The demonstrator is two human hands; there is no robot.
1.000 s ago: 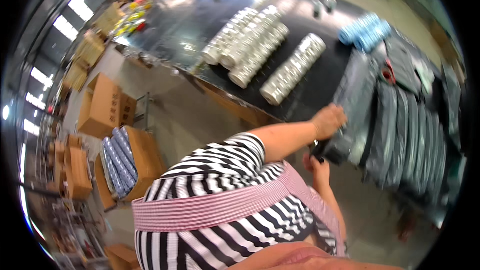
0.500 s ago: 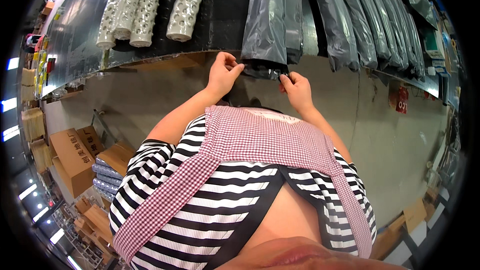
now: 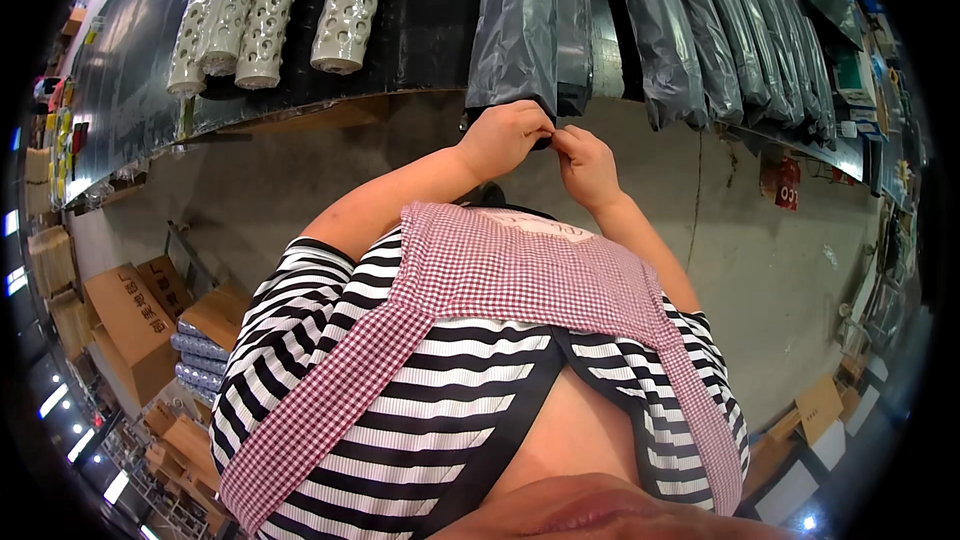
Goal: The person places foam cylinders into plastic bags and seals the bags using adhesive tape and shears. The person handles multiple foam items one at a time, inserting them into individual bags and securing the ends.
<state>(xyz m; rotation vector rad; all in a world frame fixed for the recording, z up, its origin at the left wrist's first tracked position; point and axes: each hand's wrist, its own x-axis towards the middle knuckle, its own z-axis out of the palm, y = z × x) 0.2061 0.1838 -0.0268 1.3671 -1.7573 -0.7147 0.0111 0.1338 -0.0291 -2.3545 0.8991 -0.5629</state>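
Observation:
A long grey plastic bag (image 3: 515, 30) lies over the near edge of the dark table, its end hanging down toward me. My left hand (image 3: 508, 135) reaches across that end, fingers closed in a pinch near its right corner. Close beside it, my right hand (image 3: 586, 166) pinches at the same corner, fingertips almost touching those of the left. The bag's lower end is mostly hidden behind both hands. Another grey bag (image 3: 573, 50) lies right against it.
Bubble-wrapped pale rolls (image 3: 352, 10) lie on the dark table (image 3: 430, 50) to the left. Several filled grey bags (image 3: 655, 50) are lined up on the right. Cardboard boxes (image 3: 130, 315) stand on the floor at left, and a red object (image 3: 787, 185) is under the table at right.
My left hand has moved right across the bag's end, from its left corner to beside my right hand. The spread, dark bag opening is now covered by my hands.

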